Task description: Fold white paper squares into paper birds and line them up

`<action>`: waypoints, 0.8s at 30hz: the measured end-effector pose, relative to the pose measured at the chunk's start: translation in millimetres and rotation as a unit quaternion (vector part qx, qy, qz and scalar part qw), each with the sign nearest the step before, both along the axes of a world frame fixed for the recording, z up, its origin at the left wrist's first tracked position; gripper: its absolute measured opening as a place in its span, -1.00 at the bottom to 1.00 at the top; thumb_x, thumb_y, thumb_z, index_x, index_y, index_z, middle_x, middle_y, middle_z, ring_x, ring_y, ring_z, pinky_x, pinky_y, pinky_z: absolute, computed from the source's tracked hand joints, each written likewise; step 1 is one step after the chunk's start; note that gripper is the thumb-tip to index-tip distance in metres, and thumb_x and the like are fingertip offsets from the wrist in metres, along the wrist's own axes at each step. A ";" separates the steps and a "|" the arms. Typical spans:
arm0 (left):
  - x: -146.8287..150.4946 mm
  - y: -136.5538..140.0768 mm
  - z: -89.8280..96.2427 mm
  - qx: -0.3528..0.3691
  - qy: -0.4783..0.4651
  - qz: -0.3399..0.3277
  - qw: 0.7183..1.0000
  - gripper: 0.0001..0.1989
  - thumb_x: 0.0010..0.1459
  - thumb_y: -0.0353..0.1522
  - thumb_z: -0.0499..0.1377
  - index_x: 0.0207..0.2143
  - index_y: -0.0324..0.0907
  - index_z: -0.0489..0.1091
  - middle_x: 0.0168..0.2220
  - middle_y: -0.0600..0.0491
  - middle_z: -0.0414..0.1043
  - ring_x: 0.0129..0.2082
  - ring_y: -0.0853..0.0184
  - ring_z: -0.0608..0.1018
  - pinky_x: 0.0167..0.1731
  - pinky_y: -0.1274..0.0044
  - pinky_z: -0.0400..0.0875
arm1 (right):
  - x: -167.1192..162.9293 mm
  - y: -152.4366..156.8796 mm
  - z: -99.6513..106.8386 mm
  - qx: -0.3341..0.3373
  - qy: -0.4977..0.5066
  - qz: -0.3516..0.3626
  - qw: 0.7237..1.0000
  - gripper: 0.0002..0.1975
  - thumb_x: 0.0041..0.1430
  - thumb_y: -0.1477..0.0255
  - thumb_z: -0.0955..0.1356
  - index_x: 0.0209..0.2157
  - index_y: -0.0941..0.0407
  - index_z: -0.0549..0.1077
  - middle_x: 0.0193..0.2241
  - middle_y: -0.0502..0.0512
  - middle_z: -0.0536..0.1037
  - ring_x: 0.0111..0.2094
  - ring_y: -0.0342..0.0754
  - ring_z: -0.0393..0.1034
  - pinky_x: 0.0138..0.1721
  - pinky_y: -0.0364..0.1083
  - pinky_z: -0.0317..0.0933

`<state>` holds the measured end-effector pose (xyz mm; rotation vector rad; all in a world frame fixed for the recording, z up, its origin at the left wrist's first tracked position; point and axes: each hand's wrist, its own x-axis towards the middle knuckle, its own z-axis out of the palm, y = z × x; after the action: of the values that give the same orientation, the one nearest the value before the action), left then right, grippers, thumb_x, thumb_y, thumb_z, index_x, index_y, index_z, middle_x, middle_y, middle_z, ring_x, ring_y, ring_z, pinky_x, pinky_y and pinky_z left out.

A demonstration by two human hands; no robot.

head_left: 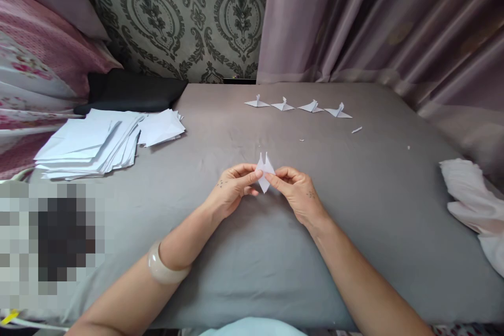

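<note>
The left hand [232,186] and right hand [296,189] both pinch a half-folded paper piece [264,170] above the grey bed [374,194].

Bare forearms, pale bangle [167,269] on left wrist, small marks, perhaps tattoos, on both hands

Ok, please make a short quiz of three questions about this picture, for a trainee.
1. True or false: both hands pinch the folded paper.
2. How many finished paper birds stand in the row at the back?
3. Where is the paper stack? A) by the curtain on the right B) on the left of the grey sheet C) under the hands

Key:
1. True: the left hand and the right hand each grip one side.
2. Four.
3. B.
</note>
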<state>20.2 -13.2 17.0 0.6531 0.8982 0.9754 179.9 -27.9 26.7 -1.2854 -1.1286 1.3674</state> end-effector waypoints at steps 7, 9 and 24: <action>1.0 -1.0 -2.9 0.016 -0.009 0.010 1.000 -0.76 -0.10 -0.31 0.41 -0.40 -0.27 0.52 -0.40 0.02 0.53 -0.45 0.43 0.53 -0.38 0.56 0.48 | -0.2 -0.6 -8.3 0.012 -0.066 0.030 0.997 -0.72 -0.03 0.20 0.46 -0.40 0.13 0.47 -0.45 0.05 0.55 -0.41 -0.10 0.41 -0.33 -0.11 0.28; 1.7 -2.6 -2.5 0.042 0.010 0.017 0.999 -0.77 -0.09 -0.31 0.40 -0.39 -0.27 0.53 -0.39 0.02 0.54 -0.40 0.41 0.54 -0.26 0.51 0.47 | 1.8 0.2 -6.4 0.038 -0.088 0.025 0.995 -0.70 -0.03 0.22 0.46 -0.30 0.12 0.48 -0.35 0.09 0.56 -0.33 -0.07 0.43 -0.27 -0.08 0.31; 6.1 -8.2 -3.4 0.097 0.071 -0.009 0.993 -0.77 -0.09 -0.30 0.39 -0.39 -0.25 0.50 -0.41 0.05 0.52 -0.39 0.38 0.52 -0.29 0.54 0.37 | 2.5 -4.2 1.3 0.115 -0.096 0.009 0.989 -0.83 0.08 0.28 0.42 -0.37 0.08 0.57 -0.34 0.07 0.56 -0.31 -0.06 0.43 -0.22 -0.07 0.29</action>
<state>26.3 -21.3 13.6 0.9038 0.9281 1.0183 182.4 -32.1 28.0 -1.2593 -1.3894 1.1053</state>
